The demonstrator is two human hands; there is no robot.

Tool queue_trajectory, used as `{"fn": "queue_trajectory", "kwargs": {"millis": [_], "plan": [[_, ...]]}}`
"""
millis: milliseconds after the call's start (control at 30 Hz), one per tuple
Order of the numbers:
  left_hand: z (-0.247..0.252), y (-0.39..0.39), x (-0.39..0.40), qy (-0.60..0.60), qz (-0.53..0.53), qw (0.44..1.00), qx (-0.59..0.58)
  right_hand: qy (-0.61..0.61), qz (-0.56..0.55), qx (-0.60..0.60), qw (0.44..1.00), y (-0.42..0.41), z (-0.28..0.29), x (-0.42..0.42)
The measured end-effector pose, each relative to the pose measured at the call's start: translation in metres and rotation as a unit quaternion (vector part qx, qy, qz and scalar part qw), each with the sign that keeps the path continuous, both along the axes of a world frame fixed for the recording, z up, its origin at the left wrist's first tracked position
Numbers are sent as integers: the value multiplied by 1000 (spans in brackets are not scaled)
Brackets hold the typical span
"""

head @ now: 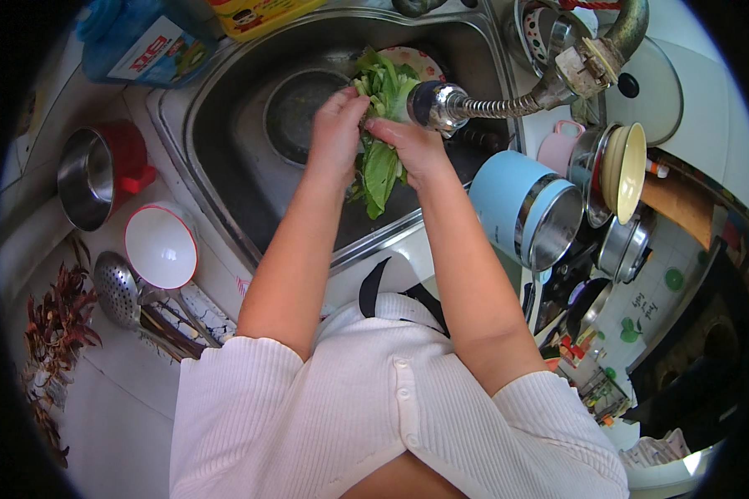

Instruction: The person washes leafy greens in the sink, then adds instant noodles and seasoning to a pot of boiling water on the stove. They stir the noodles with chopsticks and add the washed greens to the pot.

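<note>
A bunch of leafy greens (381, 168) is held over the steel sink (225, 168) between both hands. My left hand (340, 121) grips it from the left, thumb and fingers closed on the stems. From the right, my right hand (412, 143) holds the same bunch, its thumb pointing towards the left hand. Just right of the leaves is the chrome head of a flexible faucet (434, 106), with what looks like water running onto the greens. A plate with a patterned rim (421, 61) lies behind them in the sink. Under the left hand, a round basin (287, 112) is partly hidden.
Left of the sink stand a red pot (90, 174), a white bowl (161, 247) and a skimmer (115, 287). A blue bottle (146, 47) stands at the back left. Right are a light-blue container (512, 199), yellow bowls (630, 173) and a glass lid (652, 93).
</note>
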State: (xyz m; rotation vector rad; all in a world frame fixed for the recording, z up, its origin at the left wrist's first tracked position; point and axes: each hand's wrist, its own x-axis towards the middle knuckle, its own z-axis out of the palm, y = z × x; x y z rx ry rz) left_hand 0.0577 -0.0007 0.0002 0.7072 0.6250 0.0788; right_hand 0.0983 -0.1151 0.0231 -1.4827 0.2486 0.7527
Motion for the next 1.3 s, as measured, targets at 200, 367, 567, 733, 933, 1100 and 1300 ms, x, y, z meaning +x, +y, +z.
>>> {"fn": "queue_trajectory", "kwargs": {"millis": [200, 367, 567, 733, 933, 1100, 1300], "plan": [[-22, 43, 6, -31, -175, 928, 326, -185, 215, -158, 946, -18, 11, 21], [11, 60, 16, -35, -313, 766, 560, -248, 271, -225, 903, -33, 9, 37], [17, 64, 15, -30, -356, 775, 521, -238, 263, -192, 915, -36, 21, 44], [18, 73, 11, 10, -216, 950, 225, -144, 202, -118, 961, -38, 15, 40], [29, 71, 3, 20, -209, 953, 218, -6, 81, -74, 994, -26, 18, 26], [25, 57, -3, 37, -203, 978, 14, 30, 103, -52, 993, -20, 7, 31], [2, 38, -12, 33, -223, 945, 237, 61, 19, 64, 996, -14, -2, 22]]}}
